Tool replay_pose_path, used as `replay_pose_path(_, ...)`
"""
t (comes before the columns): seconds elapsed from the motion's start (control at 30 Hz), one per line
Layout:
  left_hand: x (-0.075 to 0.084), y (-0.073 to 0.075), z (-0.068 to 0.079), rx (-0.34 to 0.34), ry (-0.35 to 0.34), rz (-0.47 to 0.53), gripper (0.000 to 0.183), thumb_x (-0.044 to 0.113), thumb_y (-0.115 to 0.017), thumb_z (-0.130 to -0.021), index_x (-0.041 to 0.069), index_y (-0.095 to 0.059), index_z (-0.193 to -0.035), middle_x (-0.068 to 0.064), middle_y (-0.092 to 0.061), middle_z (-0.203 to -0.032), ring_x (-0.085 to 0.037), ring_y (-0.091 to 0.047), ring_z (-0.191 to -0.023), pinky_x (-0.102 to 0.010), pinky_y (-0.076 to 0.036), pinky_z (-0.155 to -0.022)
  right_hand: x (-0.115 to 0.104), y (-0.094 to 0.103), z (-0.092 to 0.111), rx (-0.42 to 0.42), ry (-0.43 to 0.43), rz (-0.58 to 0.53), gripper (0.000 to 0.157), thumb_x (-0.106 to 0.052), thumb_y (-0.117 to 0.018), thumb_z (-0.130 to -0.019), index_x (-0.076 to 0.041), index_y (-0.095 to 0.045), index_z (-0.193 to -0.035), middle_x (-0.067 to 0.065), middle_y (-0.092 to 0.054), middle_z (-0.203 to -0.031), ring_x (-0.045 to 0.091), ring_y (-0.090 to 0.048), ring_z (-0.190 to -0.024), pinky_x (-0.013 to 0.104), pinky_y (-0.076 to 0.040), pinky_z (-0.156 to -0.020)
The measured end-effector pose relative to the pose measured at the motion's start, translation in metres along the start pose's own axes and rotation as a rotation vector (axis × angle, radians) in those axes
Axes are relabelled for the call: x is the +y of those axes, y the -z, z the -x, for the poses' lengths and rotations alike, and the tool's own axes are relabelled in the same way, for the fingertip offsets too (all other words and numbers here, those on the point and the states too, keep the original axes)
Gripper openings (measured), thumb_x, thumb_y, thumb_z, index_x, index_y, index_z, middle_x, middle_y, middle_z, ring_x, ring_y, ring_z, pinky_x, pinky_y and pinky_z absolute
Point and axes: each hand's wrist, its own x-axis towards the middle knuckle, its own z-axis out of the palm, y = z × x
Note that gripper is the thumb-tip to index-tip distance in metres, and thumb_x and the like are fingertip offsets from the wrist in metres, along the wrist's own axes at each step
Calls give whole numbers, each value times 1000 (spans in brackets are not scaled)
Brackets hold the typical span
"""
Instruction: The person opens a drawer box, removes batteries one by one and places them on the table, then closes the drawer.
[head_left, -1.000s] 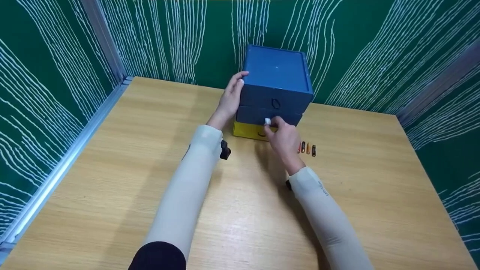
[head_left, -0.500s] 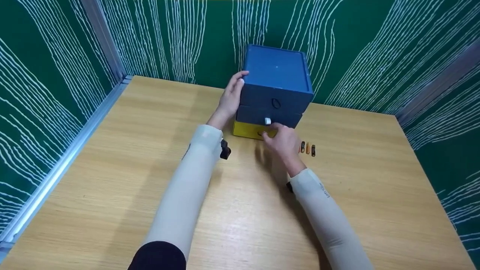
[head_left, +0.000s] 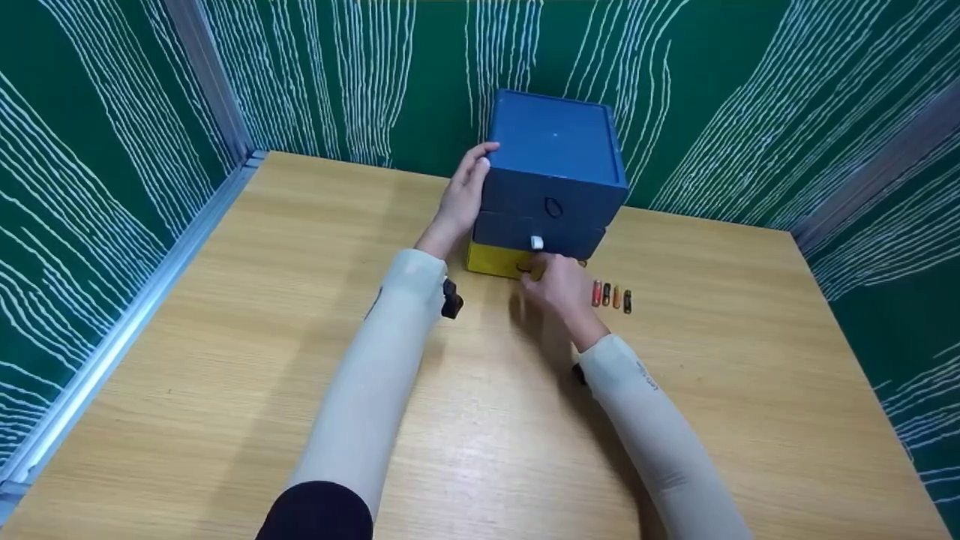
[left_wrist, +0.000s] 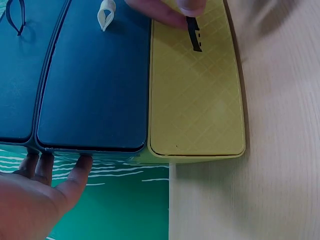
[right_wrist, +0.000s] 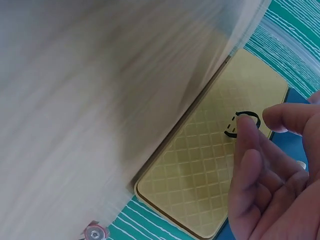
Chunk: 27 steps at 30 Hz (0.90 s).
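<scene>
A stack of three drawer boxes stands against the back wall, with two blue ones (head_left: 559, 142) above a yellow one (head_left: 491, 259). My left hand (head_left: 463, 196) rests on the left side of the upper blue boxes; in the left wrist view its fingertips (left_wrist: 80, 167) press against that side. My right hand (head_left: 562, 285) is at the yellow drawer's front. In the right wrist view, one fingertip overlaps its black pull loop (right_wrist: 258, 121), while another digit stands just beyond the loop with a gap between. A white pull tab (head_left: 536, 243) sticks out from the middle drawer.
Several batteries (head_left: 616, 297), red, black and orange, lie in a row on the wooden table (head_left: 420, 442) to the right of my right hand. The top drawer carries a dark loop (head_left: 553, 207). Green walls with white lines (head_left: 360, 82) enclose the table.
My right hand has let go of the white tab on the middle drawer and moved down to the yellow drawer's black loop. My left hand stays on the boxes' side.
</scene>
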Motion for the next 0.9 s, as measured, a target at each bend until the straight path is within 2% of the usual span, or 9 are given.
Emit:
replay_pose_path(0.23,0,-1,0,-2,12,11,35,32,-24,-96,28,-36,-129,12,-28,-140,-6,-24,-129,-35,-20,-106,0,-2,-1,-31,-1,-8,27,-35,-61,-75,-18,-65,-96,-2,-64,-87,16,-54,-63,28,-41,-51)
replay_pose_path(0.43,-1,0,-1,-1,21,10,35,34,-24,-96,30,-36,-129,13,-28,-140,-6,-24,-129,-36,-21,-106,-1,-2,0,-23,29,-29,21,-30,-59,-75,-18,-66,-91,-3,-64,-84,15,-55,-62,27,-43,-50)
replay_pose_path(0.67,-1,1,-1,7,5,18,35,31,-24,-97,27,-37,-129,10,-29,-140,-6,-25,-129,-33,-21,-106,-1,-4,-1,-25,55,16,18,-31,-60,-75,-16,-65,-82,-1,-58,-67,17,-52,-55,29,-37,-44)
replay_pose_path(0.9,-2,1,-1,0,5,29,35,31,-24,-97,27,-37,-129,10,-29,-140,-5,-25,-128,-31,-21,-106,-2,-3,0,-18,57,2,22,-29,-57,-77,-17,-67,-91,-3,-59,-71,15,-53,-56,28,-38,-45)
